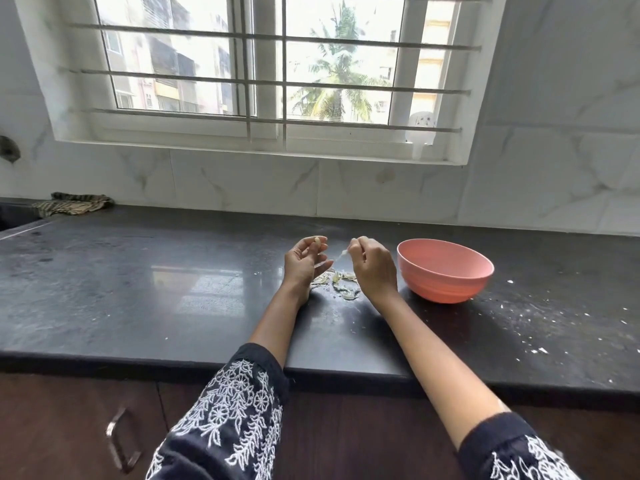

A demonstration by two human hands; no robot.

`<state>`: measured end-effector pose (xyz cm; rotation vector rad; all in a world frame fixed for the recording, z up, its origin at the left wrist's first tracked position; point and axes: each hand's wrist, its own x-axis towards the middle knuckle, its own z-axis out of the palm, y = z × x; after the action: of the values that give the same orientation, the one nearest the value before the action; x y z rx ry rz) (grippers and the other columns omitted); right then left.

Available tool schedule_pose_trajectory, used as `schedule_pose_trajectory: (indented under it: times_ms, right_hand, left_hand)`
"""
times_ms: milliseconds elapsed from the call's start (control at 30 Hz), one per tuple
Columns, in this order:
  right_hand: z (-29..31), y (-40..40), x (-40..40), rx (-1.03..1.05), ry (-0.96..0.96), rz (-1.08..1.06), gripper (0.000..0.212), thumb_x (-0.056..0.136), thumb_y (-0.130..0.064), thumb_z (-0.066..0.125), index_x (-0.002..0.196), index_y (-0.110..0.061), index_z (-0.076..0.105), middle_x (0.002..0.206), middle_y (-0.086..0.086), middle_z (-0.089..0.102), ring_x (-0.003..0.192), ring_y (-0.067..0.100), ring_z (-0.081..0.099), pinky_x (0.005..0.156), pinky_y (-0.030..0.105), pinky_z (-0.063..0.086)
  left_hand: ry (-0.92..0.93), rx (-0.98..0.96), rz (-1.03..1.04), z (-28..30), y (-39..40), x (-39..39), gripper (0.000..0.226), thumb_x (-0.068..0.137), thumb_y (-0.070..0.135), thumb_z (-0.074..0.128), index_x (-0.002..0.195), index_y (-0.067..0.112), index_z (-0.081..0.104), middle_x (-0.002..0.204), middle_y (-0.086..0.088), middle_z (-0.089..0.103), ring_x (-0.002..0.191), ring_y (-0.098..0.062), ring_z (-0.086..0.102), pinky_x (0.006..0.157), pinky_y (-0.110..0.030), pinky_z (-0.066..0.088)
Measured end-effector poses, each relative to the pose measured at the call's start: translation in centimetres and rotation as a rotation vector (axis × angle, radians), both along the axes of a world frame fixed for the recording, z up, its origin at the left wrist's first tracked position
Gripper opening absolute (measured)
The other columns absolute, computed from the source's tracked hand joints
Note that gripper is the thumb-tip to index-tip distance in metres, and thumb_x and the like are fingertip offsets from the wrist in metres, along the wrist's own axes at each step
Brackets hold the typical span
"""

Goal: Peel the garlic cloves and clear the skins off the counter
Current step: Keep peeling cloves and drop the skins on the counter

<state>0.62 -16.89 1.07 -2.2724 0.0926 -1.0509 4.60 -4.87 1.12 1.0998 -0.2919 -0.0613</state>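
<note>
Clove (316, 241): pinched in left hand (304, 261) fingers, held above the worktop (138, 289), left of the bowl (445, 270). Long axis near upright, tip toward the window.

Skin strip (341, 254): pinched between right hand (372, 266) fingers, stretched toward the clove, just left of the bowl.

Skins (341, 285): loose pile on the worktop, below both hands, left of the bowl.

Risks: strip likely to tear short, leaving skin stuck on the clove; the clove could slip from the fingers; light skins could scatter farther from the bowl if brushed by a wrist.
</note>
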Motion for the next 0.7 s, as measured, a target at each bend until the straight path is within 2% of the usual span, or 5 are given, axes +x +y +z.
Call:
schedule_pose_trajectory:
  times_ms: [67,133,200,400,700]
  right_hand:
    - [0.08,-0.1,-0.11,-0.036,0.03,-0.032,0.025,0.093,-0.025,0.05,0.074,-0.009,0.057,0.076,0.005,0.054,0.075,0.021,0.05,0.06,0.029,0.03]
    - [0.0,-0.24,-0.03,-0.054,0.039,-0.037,0.004,0.084,-0.011,0.058,0.081,-0.011,0.061,0.081,0.002,0.06,0.078,0.019,0.053,0.062,0.028,0.036]
    - [-0.05,-0.19,-0.01,-0.045,0.029,-0.031,0.018,0.079,0.0,0.054,0.089,-0.013,0.063,0.084,0.001,0.065,0.078,0.019,0.058,0.065,0.028,0.043]
    - [0.37,0.22,-0.22,0.042,-0.004,0.07,0.017,0.09,-0.025,0.058,0.091,-0.014,0.07,0.079,0.003,0.071,0.073,0.017,0.064,0.068,0.029,0.047]
    - [0.32,0.23,-0.06,0.028,0.053,0.127,0.012,0.085,-0.021,0.065,0.087,-0.011,0.073,0.077,0.004,0.072,0.072,0.017,0.064,0.068,0.03,0.046]
  left_hand:
    - [-0.008,0.013,-0.013,-0.05,0.05,-0.01,0.015,0.095,0.015,0.05,0.085,0.015,0.062,0.082,-0.002,0.055,0.067,-0.01,0.05,0.064,-0.02,0.057]
    - [-0.023,0.03,-0.022,-0.09,0.02,-0.05,0.014,0.094,0.013,0.053,0.084,0.015,0.063,0.08,-0.002,0.055,0.067,-0.009,0.049,0.065,-0.021,0.057]
    - [-0.056,0.056,-0.019,-0.14,-0.07,-0.06,0.013,0.091,0.008,0.056,0.083,0.014,0.063,0.079,-0.002,0.056,0.066,-0.009,0.05,0.063,-0.019,0.056]
    - [-0.162,0.148,0.067,-0.56,-0.23,0.24,0.018,0.085,-0.005,0.06,0.076,0.01,0.061,0.073,-0.003,0.064,0.06,-0.003,0.061,0.06,-0.016,0.054]
    - [-0.275,0.28,0.166,-0.93,-0.17,0.85,0.007,0.081,-0.006,0.065,0.088,-0.006,0.067,0.072,-0.005,0.065,0.058,-0.003,0.063,0.063,-0.02,0.056]
